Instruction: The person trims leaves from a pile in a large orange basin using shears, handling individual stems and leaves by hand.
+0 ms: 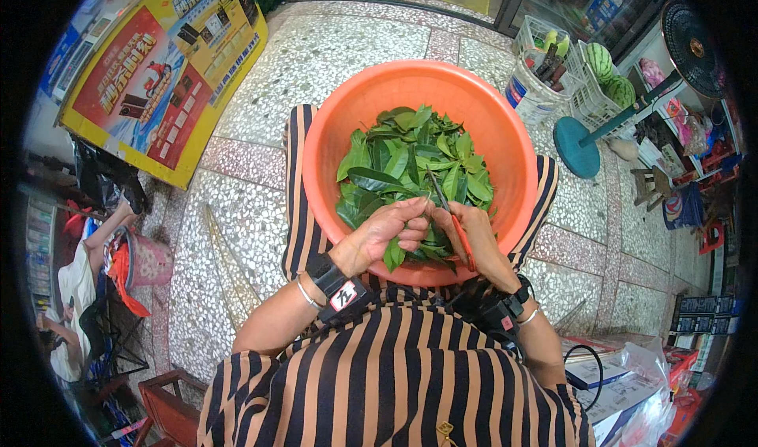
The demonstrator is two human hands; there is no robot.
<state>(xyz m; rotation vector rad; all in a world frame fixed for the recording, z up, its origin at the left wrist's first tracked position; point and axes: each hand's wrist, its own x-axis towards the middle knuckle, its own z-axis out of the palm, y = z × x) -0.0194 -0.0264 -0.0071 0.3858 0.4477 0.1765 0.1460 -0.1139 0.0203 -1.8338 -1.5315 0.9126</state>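
Note:
A large orange plastic basin (379, 83) stands before me between my striped trouser legs. Green leaves (408, 157) are heaped inside it. My left hand (394, 231), over the near part of the basin, pinches a thin stem between thumb and finger, with a green leaf (394, 254) hanging below the fist. Close beside it, my right hand (477, 239) is closed on scissors (462, 239) with red-orange handles; their dark blades point away from me over the leaves. The fingers partly hide the stem and the handles.
At the upper right stand a white bucket (527, 94) of dark sticks, a white crate with watermelons (619, 91) and a fan on a teal base (577, 148). A yellow poster board (195, 168) is at the upper left. Another person (77, 281) reclines at the left, near a pink bucket (151, 260).

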